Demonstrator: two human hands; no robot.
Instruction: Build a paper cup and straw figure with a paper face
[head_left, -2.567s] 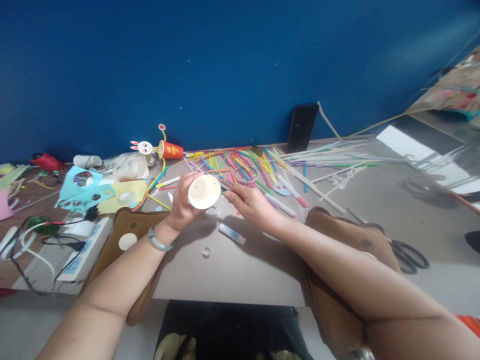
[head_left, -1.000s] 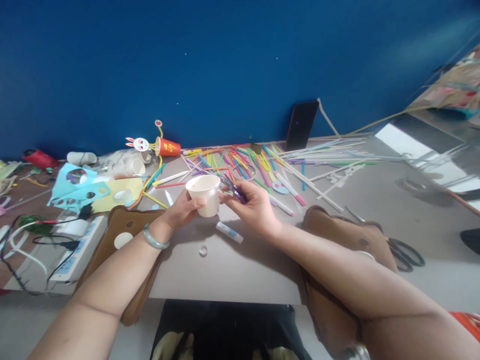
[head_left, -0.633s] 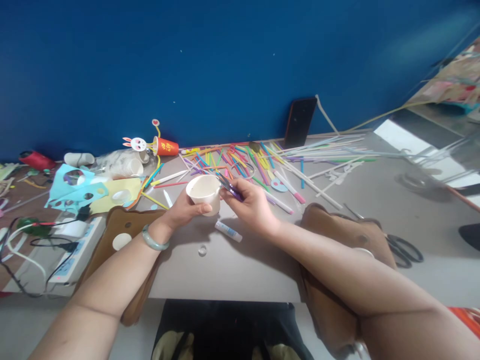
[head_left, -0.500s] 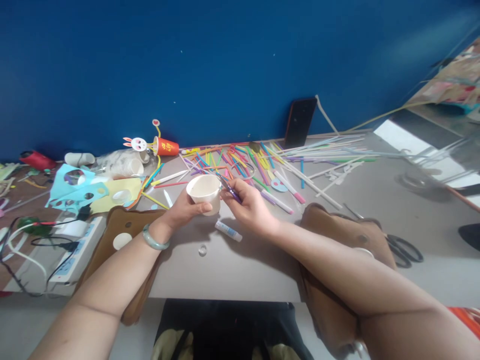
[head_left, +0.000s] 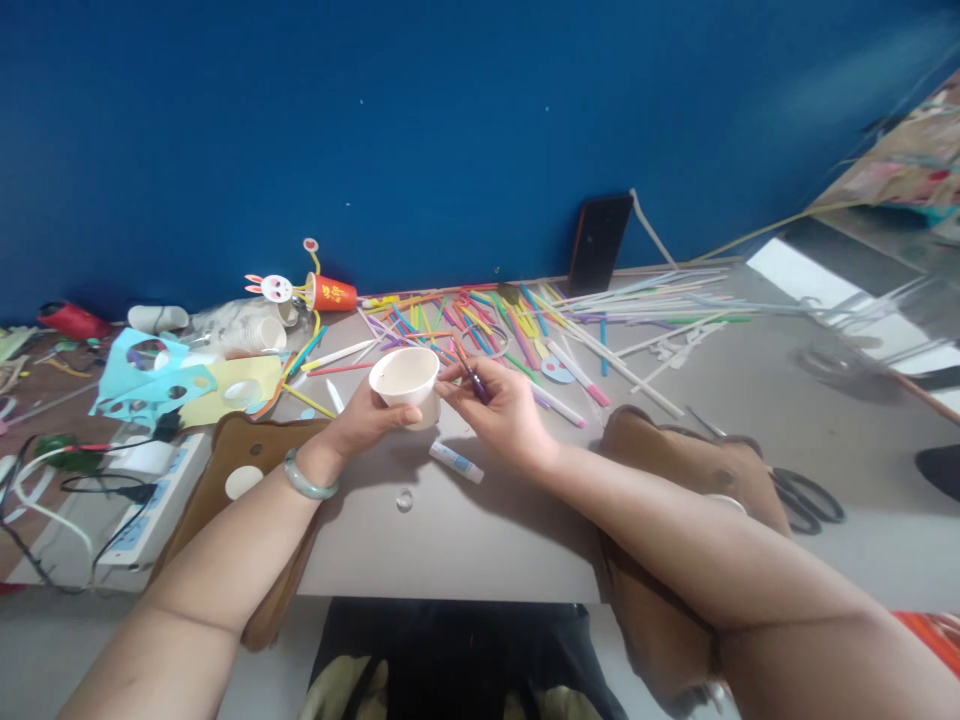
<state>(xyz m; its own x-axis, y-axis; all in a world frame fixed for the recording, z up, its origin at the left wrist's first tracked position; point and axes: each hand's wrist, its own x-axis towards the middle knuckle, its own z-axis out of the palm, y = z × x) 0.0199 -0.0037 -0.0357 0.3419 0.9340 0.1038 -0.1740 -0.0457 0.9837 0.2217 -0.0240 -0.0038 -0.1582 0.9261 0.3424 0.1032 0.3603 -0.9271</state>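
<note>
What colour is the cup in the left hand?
The cup is off-white; head view shows it best.

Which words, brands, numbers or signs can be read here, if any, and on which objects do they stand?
No word, brand or number can be read.
Red cup: yellow marks, too small and blurred.
White tube: blue print, too small.
White disc: small red heart shape.
Held white cup: no print visible.

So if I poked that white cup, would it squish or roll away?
The white cup would probably squish a little, because its wall looks thin. It likely wouldn't roll now, since the left hand holds it. Loose on its side, it might roll in a curve, as it's round and narrows toward the bottom.
</note>
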